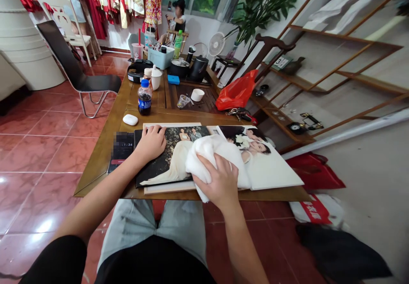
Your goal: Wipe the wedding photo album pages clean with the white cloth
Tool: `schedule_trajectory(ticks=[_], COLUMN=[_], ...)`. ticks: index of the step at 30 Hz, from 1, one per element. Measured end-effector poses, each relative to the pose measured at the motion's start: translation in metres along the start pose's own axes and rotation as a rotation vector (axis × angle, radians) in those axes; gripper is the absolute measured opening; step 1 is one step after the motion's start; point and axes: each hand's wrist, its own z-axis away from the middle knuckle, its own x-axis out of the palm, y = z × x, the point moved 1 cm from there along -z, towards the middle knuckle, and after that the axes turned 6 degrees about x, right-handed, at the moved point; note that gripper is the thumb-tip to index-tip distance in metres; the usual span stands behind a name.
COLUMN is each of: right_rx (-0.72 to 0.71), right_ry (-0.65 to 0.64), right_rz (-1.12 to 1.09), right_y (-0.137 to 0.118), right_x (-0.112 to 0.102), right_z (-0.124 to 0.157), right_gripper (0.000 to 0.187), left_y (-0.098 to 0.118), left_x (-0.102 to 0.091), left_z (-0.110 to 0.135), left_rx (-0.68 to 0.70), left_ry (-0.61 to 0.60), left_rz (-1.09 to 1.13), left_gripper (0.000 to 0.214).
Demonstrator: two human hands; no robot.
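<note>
A dark photo panel point(172, 145) showing a couple lies near the table's front edge, partly over a pale wooden frame point(169, 188). My left hand point(151, 142) rests flat on its upper left part, fingers stretched out and holding nothing. With my right hand point(219, 179) I grip a bunched white cloth point(204, 152), which covers the panel's right part. To the right of the cloth lies a second, mostly white photo panel point(275, 169) with a couple on it. A phone point(123, 147) with a lit screen sits by the left panel's edge.
On the wooden table point(96, 164) stand a cola bottle point(145, 97), a white earbud case point(130, 119), a paper bowl point(197, 94), a red plastic bag point(238, 92) and keys point(239, 113). A black chair point(76, 66) is at left, shelving point(338, 75) at right. Another person point(177, 19) sits by the window.
</note>
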Motion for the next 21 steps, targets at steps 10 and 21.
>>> schedule_trajectory(ticks=[10, 21], right_rx=[-0.111, -0.11], right_ry=[-0.084, -0.171], right_rz=[-0.076, -0.107], right_y=[-0.064, -0.043], right_x=[0.005, 0.002], right_z=[-0.012, -0.027], right_gripper=[0.059, 0.058], left_y=[0.0, 0.0], left_x=[-0.002, -0.002], left_z=[0.0, -0.001], left_rx=[0.001, 0.005], left_ry=[-0.014, -0.006], left_rz=[-0.005, 0.011], left_gripper=[0.046, 0.045])
